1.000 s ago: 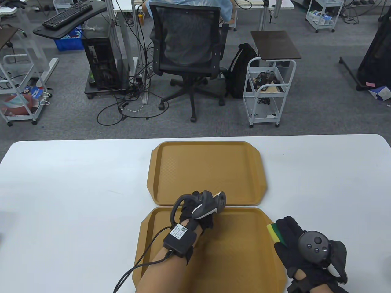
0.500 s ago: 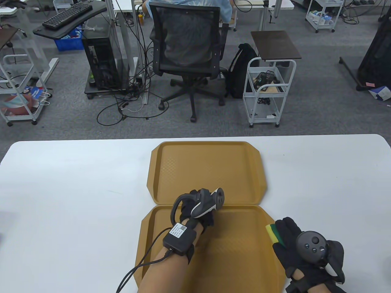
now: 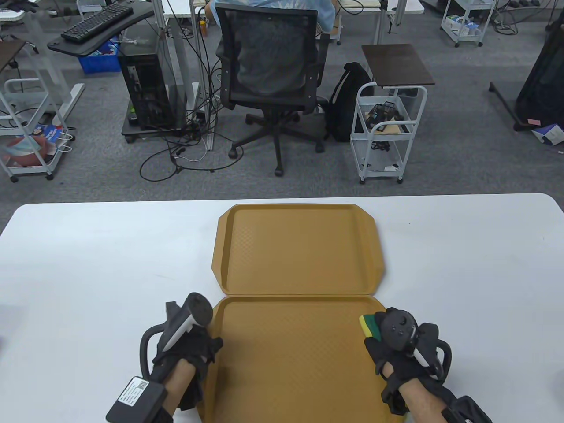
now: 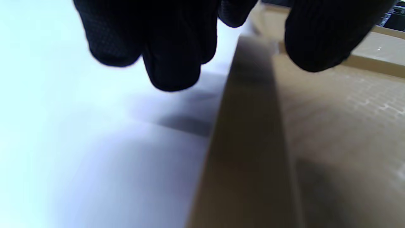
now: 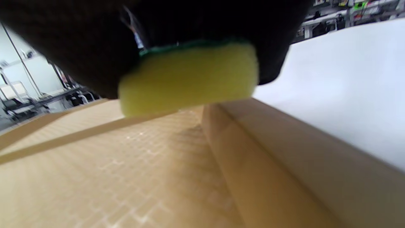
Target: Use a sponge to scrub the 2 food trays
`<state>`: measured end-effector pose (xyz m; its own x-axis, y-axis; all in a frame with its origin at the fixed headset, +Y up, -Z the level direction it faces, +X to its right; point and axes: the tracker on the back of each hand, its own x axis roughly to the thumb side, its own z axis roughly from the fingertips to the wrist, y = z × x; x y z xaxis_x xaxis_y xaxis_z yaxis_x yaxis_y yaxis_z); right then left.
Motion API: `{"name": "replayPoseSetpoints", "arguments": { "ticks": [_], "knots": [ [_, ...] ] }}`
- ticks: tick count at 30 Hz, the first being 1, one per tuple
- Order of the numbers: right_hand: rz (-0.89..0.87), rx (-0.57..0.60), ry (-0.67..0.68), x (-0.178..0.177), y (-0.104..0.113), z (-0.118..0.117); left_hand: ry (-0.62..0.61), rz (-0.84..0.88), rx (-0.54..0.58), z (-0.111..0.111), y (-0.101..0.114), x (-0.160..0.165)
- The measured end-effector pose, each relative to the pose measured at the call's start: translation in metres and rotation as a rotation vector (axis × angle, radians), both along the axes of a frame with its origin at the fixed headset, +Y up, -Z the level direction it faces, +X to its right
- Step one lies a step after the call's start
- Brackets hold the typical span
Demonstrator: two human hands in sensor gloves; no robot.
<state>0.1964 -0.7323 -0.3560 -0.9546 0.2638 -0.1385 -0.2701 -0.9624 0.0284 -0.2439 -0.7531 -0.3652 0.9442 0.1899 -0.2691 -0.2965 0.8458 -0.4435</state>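
Two tan food trays lie end to end on the white table, the far tray (image 3: 299,249) and the near tray (image 3: 291,352). My left hand (image 3: 207,348) is at the near tray's left rim (image 4: 250,126). Its fingers (image 4: 171,47) hang over the table outside the rim and the thumb (image 4: 319,38) hangs over the tray floor, gripping nothing. My right hand (image 3: 374,337) holds a yellow and green sponge (image 3: 369,325) over the near tray's right rim. In the right wrist view the sponge (image 5: 190,76) hangs just above the tray floor (image 5: 126,164), yellow side down.
The white table (image 3: 88,273) stretches wide to the left and right of the trays. Beyond its far edge stand an office chair (image 3: 269,70) and a white cart (image 3: 387,132) on the floor.
My left hand has pulled back from the near tray's far middle to its left rim. My right hand has carried the sponge leftward from beside the tray onto its right rim.
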Motion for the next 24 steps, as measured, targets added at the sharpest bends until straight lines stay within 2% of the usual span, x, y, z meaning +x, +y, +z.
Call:
{"name": "replayPoseSetpoints", "arguments": {
  "ticks": [2,5,9,13,17,24],
  "knots": [
    [0.034,-0.027,-0.026,-0.010,-0.006,-0.017,0.040,0.092,-0.009,0.011,-0.010,-0.011],
    [0.117,-0.009,-0.049,-0.025,-0.012,-0.033,0.032,0.120,0.049,0.020,-0.012,-0.017],
    [0.235,0.010,-0.070,-0.039,-0.020,-0.047,-0.040,0.149,0.011,0.023,-0.014,-0.015],
    [0.283,0.006,-0.060,-0.045,-0.024,-0.051,-0.018,0.177,0.026,0.025,-0.016,-0.013],
    [0.332,-0.086,-0.057,-0.040,-0.022,-0.050,-0.008,0.241,0.015,0.024,-0.020,-0.019],
    [0.316,-0.137,-0.004,-0.047,-0.023,-0.051,-0.014,0.260,0.005,0.024,-0.021,-0.019]
  ]
}}
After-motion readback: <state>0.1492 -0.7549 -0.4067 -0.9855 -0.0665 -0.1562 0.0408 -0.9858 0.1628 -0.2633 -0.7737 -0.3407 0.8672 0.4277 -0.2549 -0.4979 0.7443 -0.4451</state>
